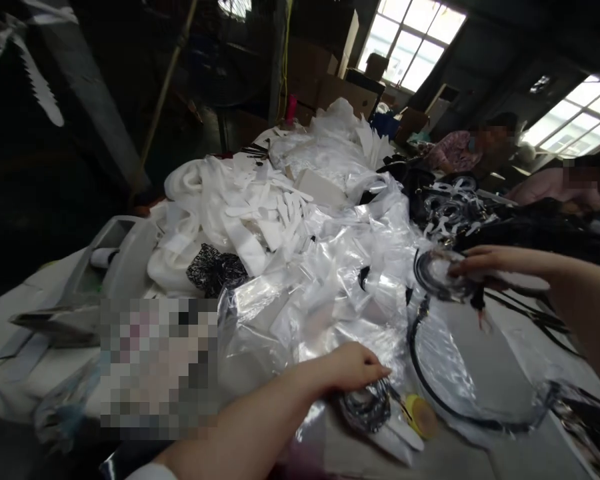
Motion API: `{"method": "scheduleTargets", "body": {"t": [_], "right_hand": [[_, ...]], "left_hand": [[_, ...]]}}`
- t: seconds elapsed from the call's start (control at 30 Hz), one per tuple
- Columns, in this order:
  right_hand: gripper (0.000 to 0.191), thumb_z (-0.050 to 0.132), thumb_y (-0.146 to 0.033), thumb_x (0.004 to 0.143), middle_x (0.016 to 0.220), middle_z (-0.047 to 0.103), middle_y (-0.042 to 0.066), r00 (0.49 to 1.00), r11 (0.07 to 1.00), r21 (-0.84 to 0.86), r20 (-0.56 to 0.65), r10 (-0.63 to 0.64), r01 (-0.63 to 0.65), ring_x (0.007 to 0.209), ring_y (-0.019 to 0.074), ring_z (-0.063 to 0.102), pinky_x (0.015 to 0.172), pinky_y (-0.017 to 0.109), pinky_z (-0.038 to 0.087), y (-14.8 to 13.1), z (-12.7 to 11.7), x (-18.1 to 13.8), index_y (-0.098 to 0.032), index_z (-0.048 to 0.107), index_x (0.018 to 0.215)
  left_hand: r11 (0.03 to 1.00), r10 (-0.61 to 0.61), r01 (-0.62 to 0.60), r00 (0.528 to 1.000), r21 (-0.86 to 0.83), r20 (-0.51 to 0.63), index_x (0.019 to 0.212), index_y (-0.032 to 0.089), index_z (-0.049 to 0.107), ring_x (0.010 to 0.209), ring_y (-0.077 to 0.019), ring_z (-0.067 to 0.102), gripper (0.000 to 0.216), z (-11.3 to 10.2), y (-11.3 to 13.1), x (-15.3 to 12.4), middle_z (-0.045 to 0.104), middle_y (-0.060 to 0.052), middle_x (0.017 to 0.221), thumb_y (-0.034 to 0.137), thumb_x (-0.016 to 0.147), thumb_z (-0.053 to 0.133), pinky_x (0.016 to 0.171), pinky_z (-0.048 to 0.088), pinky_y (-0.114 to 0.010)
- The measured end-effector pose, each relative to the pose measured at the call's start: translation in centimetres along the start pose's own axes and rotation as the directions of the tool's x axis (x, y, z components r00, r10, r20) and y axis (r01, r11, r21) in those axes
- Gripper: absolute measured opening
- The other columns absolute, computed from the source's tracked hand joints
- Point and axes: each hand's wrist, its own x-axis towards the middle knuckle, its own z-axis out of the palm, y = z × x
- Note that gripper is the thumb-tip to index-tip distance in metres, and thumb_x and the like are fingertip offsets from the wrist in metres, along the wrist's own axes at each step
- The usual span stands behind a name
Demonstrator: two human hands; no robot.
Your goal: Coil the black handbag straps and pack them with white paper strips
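Observation:
My left hand [357, 367] is closed over the edge of a coil of dark cable [367, 408] near the front of the table. White tag-like strips [405, 430] and a yellow round thing [421, 416] lie beside that coil. My right hand [475, 261] pinches a second coil, a dark and clear cable bundle [437, 275], held over the table on the right. From this bundle a black end with reddish wires [479, 308] hangs down. Clear plastic bags [330, 280] lie heaped between and beyond my hands.
White paper strips [280, 213] and a white roll [200, 193] are piled behind the bags. A grey plastic holder [130, 260] stands left. A long black cable [425, 380] curves across the right side, near more cables [455, 207]. Two other people sit at the far right.

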Motion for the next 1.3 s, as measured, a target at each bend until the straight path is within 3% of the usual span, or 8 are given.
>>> {"method": "scheduleTargets", "body": {"t": [0.07,0.13,0.2,0.43,0.67,0.8,0.97,1.3], "right_hand": [[0.025,0.049,-0.029,0.090,0.064,0.060,-0.001,0.977,0.994,0.106,-0.215,-0.017,0.041,0.046,0.0027,0.051,0.050,0.019,0.037,-0.5,-1.9,0.2,-0.009,0.064,0.083],[0.023,0.045,-0.031,0.092,0.091,0.066,0.004,0.809,0.939,0.192,-0.574,-0.130,0.287,0.063,0.0052,0.060,0.062,0.024,0.043,-0.3,-2.8,0.0,-0.013,0.060,0.092],[0.021,0.050,-0.034,0.091,0.110,0.064,0.006,0.692,0.905,0.149,-0.696,-0.190,0.398,0.077,0.0089,0.062,0.070,0.027,0.045,1.0,-2.2,-1.2,-0.017,0.058,0.099],[0.026,0.067,-0.043,0.078,0.081,0.071,0.003,0.864,0.913,-0.198,-0.300,-0.404,0.357,0.074,0.0182,0.065,0.072,0.031,0.047,11.2,8.0,-12.2,-0.021,0.071,0.090],[0.033,0.057,-0.051,0.082,0.076,0.071,0.003,0.874,0.933,-0.228,-0.343,-0.344,0.278,0.068,0.0200,0.066,0.064,0.029,0.049,20.9,15.4,-16.9,-0.021,0.070,0.085],[0.027,0.055,-0.042,0.088,0.092,0.071,0.006,0.776,0.802,-0.333,-0.245,-0.581,0.496,0.079,0.0202,0.066,0.071,0.030,0.052,22.2,20.0,-16.9,-0.021,0.071,0.092],[0.025,0.056,-0.035,0.090,0.104,0.068,0.010,0.667,0.695,-0.379,-0.226,-0.710,0.611,0.100,0.0267,0.058,0.092,0.041,0.045,21.8,24.6,-16.0,-0.021,0.071,0.105],[0.011,0.069,-0.023,0.082,0.083,0.068,0.004,0.699,0.792,-0.289,-0.374,-0.610,0.537,0.082,0.0170,0.061,0.077,0.028,0.049,21.8,27.0,-14.8,-0.024,0.076,0.091]], "left_hand": [[1.000,0.025,-0.025,1.000,0.003,0.006,0.082,0.012,0.071,0.068,-0.0137,0.051,0.047,-0.1,0.0,0.1,0.062,-0.002,0.072,0.055,0.082,0.054,0.061,0.038,-0.022],[0.999,0.040,-0.040,0.999,0.010,-0.005,0.081,0.012,0.071,0.071,-0.0142,0.052,0.046,-0.1,0.2,0.1,0.063,-0.002,0.074,0.054,0.082,0.055,0.064,0.038,-0.023],[0.999,0.032,-0.032,0.999,0.014,-0.016,0.082,0.012,0.071,0.074,-0.0148,0.052,0.046,-0.1,0.4,0.0,0.063,-0.003,0.076,0.055,0.082,0.054,0.066,0.039,-0.023],[0.998,0.057,-0.057,0.997,-0.010,-0.042,0.085,0.009,0.071,0.071,-0.0140,0.050,0.052,0.4,0.8,-0.2,0.062,-0.003,0.075,0.058,0.082,0.053,0.066,0.037,-0.024],[0.960,0.188,-0.255,0.895,-0.119,-0.405,0.093,0.009,0.073,0.064,-0.0126,0.049,0.052,3.3,4.8,-3.4,0.057,-0.001,0.065,0.056,0.085,0.051,0.062,0.038,-0.023],[0.944,0.216,-0.298,0.880,-0.139,-0.422,0.096,0.011,0.074,0.071,-0.0142,0.058,0.046,5.3,6.2,-9.2,0.067,-0.004,0.074,0.051,0.088,0.052,0.067,0.043,-0.023],[0.983,0.183,-0.184,0.947,0.020,-0.265,0.093,0.015,0.075,0.077,-0.0160,0.062,0.040,8.1,2.4,-15.1,0.071,-0.006,0.083,0.045,0.091,0.049,0.073,0.046,-0.023],[0.998,-0.062,0.057,0.938,-0.025,-0.340,0.092,0.022,0.076,0.096,-0.0223,0.067,0.050,11.1,-5.1,-16.7,0.073,-0.005,0.098,0.063,0.084,0.048,0.090,0.051,-0.027]]}}
